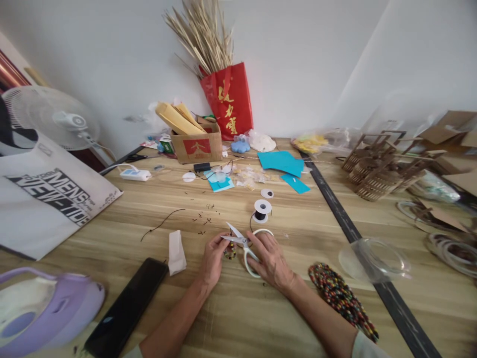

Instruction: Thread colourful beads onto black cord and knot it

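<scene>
2 words, "MENS NEW-TIDE", mark the bag (44,209); right hand (274,263) grips scissors (242,242), left hand (213,258) pinches beads (230,251).

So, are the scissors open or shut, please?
Open: the scissors show two blades spread in a V by the beaded piece in the left hand; the right hand holds the handles.

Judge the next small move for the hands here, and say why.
Probably close the scissors on any loose cord end at the beaded piece. The right hand holds them with blades open, tips beside the left hand, which pinches the beaded piece; short black cord offcuts lie on the table beyond.
</scene>
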